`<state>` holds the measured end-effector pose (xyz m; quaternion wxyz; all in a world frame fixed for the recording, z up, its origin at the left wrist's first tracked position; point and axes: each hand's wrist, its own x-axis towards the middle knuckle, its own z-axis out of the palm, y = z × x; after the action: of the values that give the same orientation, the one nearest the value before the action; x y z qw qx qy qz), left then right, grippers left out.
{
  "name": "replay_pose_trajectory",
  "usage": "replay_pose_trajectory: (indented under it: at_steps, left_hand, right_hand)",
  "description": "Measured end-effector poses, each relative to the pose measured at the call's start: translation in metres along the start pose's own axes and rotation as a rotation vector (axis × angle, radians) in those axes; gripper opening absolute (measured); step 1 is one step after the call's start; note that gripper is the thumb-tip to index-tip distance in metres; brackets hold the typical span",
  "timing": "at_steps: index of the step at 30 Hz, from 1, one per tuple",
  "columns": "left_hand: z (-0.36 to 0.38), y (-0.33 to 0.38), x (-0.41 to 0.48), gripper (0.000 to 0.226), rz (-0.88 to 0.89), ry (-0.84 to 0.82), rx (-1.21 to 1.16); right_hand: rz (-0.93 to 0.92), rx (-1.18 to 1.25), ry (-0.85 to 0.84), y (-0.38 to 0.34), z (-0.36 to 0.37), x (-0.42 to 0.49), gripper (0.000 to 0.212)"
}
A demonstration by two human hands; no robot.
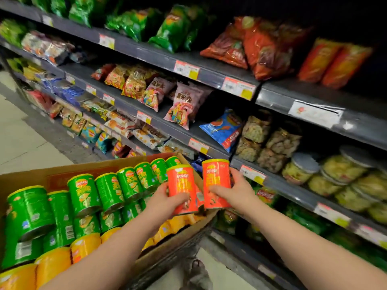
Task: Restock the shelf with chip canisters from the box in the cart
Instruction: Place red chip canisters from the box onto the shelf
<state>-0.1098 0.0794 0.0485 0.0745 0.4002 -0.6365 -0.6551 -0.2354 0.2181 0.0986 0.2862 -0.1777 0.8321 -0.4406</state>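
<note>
My left hand (167, 198) grips a red chip canister (181, 185), held upright above the right end of the cardboard box (31, 176). My right hand (234, 190) grips a second red canister (216, 181) just to the right, close to the dark shelf edge (278, 181). The two canisters are nearly side by side. Inside the box lie several green canisters (83, 193) in rows and several yellow ones (54, 262) nearer to me.
The box sits in a wire cart (178, 250) at the lower left. Dark shelves (209, 74) run diagonally, filled with snack bags, with clear tubs (299, 170) at right. Green packs (266, 195) fill the shelf below my right hand. Pale floor (23, 141) lies at left.
</note>
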Motion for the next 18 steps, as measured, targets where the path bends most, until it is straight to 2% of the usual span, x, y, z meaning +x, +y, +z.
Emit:
replay_pose_trajectory:
  at_steps: [4,9,13,16,18]
  left_hand:
    - [0.030,0.018,-0.012,0.051,0.059,-0.116,-0.014]
    - [0.051,0.044,-0.018,0.057,0.132,-0.201,-0.042]
    - [0.071,0.080,-0.017,0.047,0.194,-0.224,-0.064]
    - [0.094,0.110,-0.012,0.046,0.247,-0.232,-0.059]
    - [0.114,0.129,-0.007,0.037,0.273,-0.244,-0.067]
  right_hand:
    - [0.010,0.054,0.107,0.002,-0.039,-0.023,0.078]
    - [-0.069,0.114,0.203,-0.007,-0.077,-0.034,0.075]
    - [-0.135,0.151,0.241,-0.017,-0.109,-0.026,0.079]
    - [-0.208,0.164,0.282,-0.026,-0.142,-0.018,0.073]
    - [-0.242,0.158,0.298,-0.031,-0.169,-0.012,0.072]
